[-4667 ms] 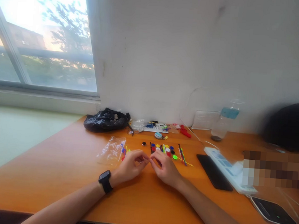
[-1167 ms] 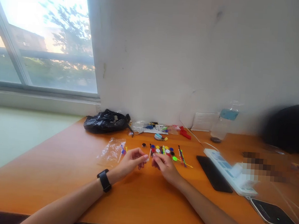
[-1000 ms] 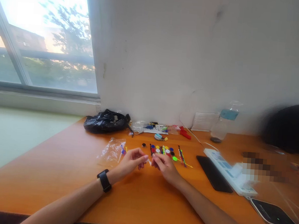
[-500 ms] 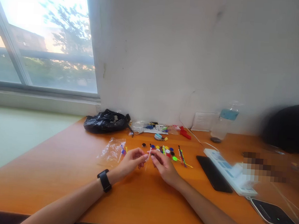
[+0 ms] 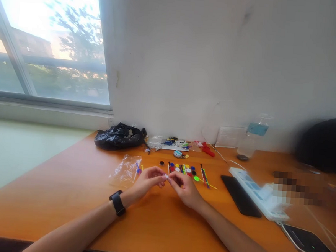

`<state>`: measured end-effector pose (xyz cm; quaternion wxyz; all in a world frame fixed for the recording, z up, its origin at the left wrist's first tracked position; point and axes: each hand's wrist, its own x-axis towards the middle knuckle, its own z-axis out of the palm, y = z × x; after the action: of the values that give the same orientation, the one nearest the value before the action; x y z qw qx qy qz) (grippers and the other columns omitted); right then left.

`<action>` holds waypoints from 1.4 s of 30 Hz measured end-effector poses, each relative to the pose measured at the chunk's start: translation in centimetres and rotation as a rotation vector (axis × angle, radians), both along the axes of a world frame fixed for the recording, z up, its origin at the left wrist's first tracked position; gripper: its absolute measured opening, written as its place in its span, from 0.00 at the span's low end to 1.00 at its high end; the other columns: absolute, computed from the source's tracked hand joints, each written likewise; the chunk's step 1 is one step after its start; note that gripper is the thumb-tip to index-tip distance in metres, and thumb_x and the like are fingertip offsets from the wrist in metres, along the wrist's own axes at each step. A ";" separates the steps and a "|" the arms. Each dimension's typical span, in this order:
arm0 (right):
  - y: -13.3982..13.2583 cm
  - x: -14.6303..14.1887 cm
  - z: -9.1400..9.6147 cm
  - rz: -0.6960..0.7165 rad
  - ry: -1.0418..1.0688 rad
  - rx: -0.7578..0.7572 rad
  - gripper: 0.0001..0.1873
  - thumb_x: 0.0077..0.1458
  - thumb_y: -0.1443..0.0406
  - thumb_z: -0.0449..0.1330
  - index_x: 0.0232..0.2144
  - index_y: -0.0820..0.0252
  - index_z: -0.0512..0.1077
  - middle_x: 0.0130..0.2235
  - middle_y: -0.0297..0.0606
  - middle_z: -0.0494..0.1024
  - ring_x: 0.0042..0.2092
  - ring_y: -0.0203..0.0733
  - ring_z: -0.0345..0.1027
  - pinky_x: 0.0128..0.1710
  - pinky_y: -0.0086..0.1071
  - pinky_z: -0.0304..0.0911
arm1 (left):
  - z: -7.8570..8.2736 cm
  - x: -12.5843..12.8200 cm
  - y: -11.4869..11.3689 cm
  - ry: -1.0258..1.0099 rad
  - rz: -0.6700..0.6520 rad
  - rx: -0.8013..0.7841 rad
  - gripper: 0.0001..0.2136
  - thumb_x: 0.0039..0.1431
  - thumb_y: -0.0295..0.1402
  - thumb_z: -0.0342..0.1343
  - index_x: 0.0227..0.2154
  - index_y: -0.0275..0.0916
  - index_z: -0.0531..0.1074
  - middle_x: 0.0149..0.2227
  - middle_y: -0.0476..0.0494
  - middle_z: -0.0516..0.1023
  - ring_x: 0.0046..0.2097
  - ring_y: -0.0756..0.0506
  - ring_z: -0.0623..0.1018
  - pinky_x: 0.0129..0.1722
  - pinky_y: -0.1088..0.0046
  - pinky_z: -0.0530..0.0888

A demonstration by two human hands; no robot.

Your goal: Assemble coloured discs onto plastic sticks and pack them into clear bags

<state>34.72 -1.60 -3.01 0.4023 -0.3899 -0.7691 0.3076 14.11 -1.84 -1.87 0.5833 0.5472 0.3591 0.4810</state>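
Note:
My left hand, with a black watch on its wrist, and my right hand meet fingertip to fingertip over the orange table. Both pinch a small white piece between them; what it is stays too small to tell. Just beyond the fingers lie several small coloured discs and thin coloured sticks. A clear plastic bag with a few coloured bits lies left of my left hand.
A black plastic bag sits by the wall with small packets and a red piece. A water bottle, white power strip, two dark phones and a dark bag are to the right.
The thin white stick seen upright between my fingertips half a second ago now shows only as a small white piece. My hands stay nearly in place, fingertips drawn closer.

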 end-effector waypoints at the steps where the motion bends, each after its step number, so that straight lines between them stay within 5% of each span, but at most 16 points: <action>1: 0.0 0.0 0.0 -0.009 0.001 0.014 0.16 0.70 0.52 0.58 0.39 0.58 0.76 0.29 0.32 0.69 0.31 0.38 0.59 0.31 0.31 0.53 | 0.0 0.0 0.0 0.005 0.009 -0.002 0.13 0.53 0.38 0.70 0.36 0.35 0.78 0.33 0.44 0.81 0.34 0.47 0.78 0.37 0.73 0.74; 7: -0.5 0.3 -0.2 -0.055 -0.044 0.124 0.12 0.69 0.58 0.57 0.52 0.54 0.71 0.30 0.30 0.67 0.30 0.37 0.60 0.31 0.31 0.56 | 0.4 0.1 -0.2 0.060 0.034 -0.002 0.11 0.55 0.38 0.66 0.33 0.34 0.77 0.31 0.43 0.79 0.32 0.47 0.77 0.34 0.73 0.72; 12: -0.6 0.8 -0.9 -0.065 -0.018 0.269 0.38 0.66 0.55 0.60 0.72 0.50 0.50 0.38 0.34 0.70 0.31 0.37 0.62 0.33 0.31 0.62 | 1.0 0.1 -0.5 0.080 0.044 -0.007 0.09 0.56 0.37 0.63 0.32 0.34 0.77 0.28 0.45 0.77 0.31 0.48 0.75 0.33 0.74 0.71; 15: -0.4 1.0 -0.8 -0.084 -0.116 0.327 0.33 0.63 0.49 0.61 0.66 0.52 0.62 0.41 0.37 0.72 0.31 0.37 0.60 0.33 0.32 0.61 | 1.2 0.1 -0.7 0.063 0.044 -0.029 0.08 0.55 0.36 0.63 0.31 0.34 0.77 0.27 0.46 0.76 0.31 0.49 0.74 0.33 0.74 0.70; 17: -0.2 1.2 -0.5 -0.125 -0.269 0.244 0.22 0.64 0.46 0.58 0.44 0.57 0.77 0.30 0.33 0.69 0.27 0.35 0.53 0.29 0.31 0.53 | 1.3 0.1 -0.8 0.047 0.043 -0.032 0.08 0.54 0.35 0.63 0.29 0.35 0.76 0.27 0.46 0.76 0.30 0.49 0.74 0.32 0.75 0.69; 19: 0.2 1.3 -0.3 -0.149 -0.381 0.134 0.32 0.67 0.43 0.53 0.20 0.59 0.68 0.21 0.29 0.55 0.24 0.34 0.44 0.26 0.33 0.43 | 1.5 0.1 -0.8 0.037 0.046 -0.026 0.08 0.53 0.35 0.63 0.28 0.35 0.75 0.26 0.46 0.75 0.30 0.49 0.73 0.31 0.75 0.69; 21: 0.4 1.3 -0.3 -0.143 -0.385 0.094 0.37 0.69 0.43 0.48 0.15 0.59 0.54 0.20 0.29 0.47 0.24 0.33 0.42 0.27 0.35 0.38 | 1.6 0.1 -0.9 0.032 0.050 -0.026 0.08 0.54 0.36 0.64 0.28 0.35 0.75 0.26 0.46 0.75 0.30 0.49 0.73 0.31 0.75 0.69; 25: 0.2 1.0 -0.2 -0.090 -0.297 0.161 0.33 0.71 0.46 0.47 0.19 0.59 0.51 0.22 0.30 0.53 0.26 0.34 0.49 0.28 0.34 0.41 | 1.8 0.1 -0.9 0.018 0.049 -0.036 0.09 0.54 0.36 0.65 0.28 0.35 0.76 0.28 0.45 0.76 0.31 0.49 0.74 0.33 0.74 0.70; 31: -0.7 0.5 0.3 -0.029 -0.312 0.202 0.26 0.70 0.51 0.54 0.23 0.59 0.62 0.23 0.29 0.61 0.27 0.34 0.55 0.30 0.31 0.46 | 1.5 0.1 -0.6 -0.005 0.029 -0.038 0.08 0.54 0.36 0.64 0.28 0.35 0.76 0.28 0.45 0.76 0.31 0.49 0.74 0.32 0.74 0.70; 36: -1.1 0.6 0.5 0.012 -0.304 0.166 0.17 0.70 0.53 0.55 0.37 0.58 0.74 0.24 0.27 0.65 0.27 0.34 0.58 0.30 0.30 0.50 | 0.7 0.1 -0.3 -0.021 0.037 -0.047 0.09 0.53 0.35 0.65 0.34 0.35 0.77 0.31 0.44 0.79 0.32 0.49 0.75 0.34 0.74 0.71; 42: -1.0 0.6 0.2 0.014 -0.299 0.174 0.15 0.69 0.54 0.58 0.50 0.54 0.75 0.24 0.26 0.64 0.26 0.35 0.58 0.29 0.30 0.51 | 0.0 -0.1 0.2 -0.003 0.015 -0.010 0.12 0.56 0.38 0.67 0.38 0.35 0.78 0.37 0.39 0.83 0.35 0.47 0.78 0.38 0.72 0.73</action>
<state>35.34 -2.59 -2.78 0.3133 -0.3896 -0.8469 0.1814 14.06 -1.61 -1.91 0.5828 0.5411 0.3647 0.4844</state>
